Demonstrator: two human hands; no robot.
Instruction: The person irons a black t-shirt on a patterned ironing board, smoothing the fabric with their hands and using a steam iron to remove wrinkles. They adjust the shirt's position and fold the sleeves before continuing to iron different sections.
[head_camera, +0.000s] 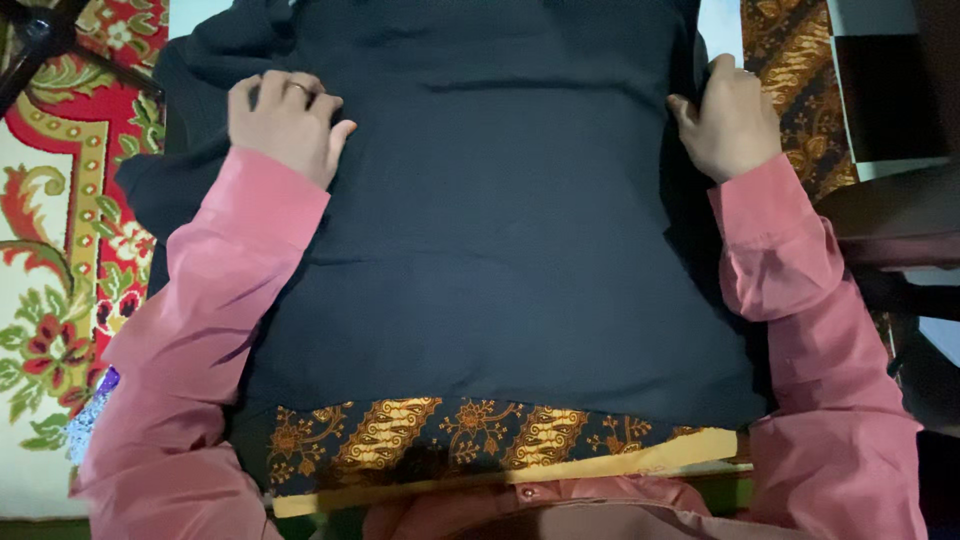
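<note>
Black cloth (500, 230) is spread flat across the middle of the view, right in front of the body, with its long axis running away from the chest toward the top of the frame. Underneath it a batik cloth (450, 435) in brown and gold with a yellow border can be seen poking out along the near edge and again at the upper right. So yeah, the black piece is laid on top, and both hands are parked at its far part, one per side, about equally near to it.

The left hand (285, 122) is rested on the fabric near the left edge, fingers curled down loosely, a ring worn on one finger; whether any cloth is actually pinched can't be made out. The right hand (728, 122) is set at the right edge, fingers bent over the side, apparently gripping it. Pink sleeves (215, 290) are seen on both arms. A red floral carpet (60, 250) is visible at left.
</note>
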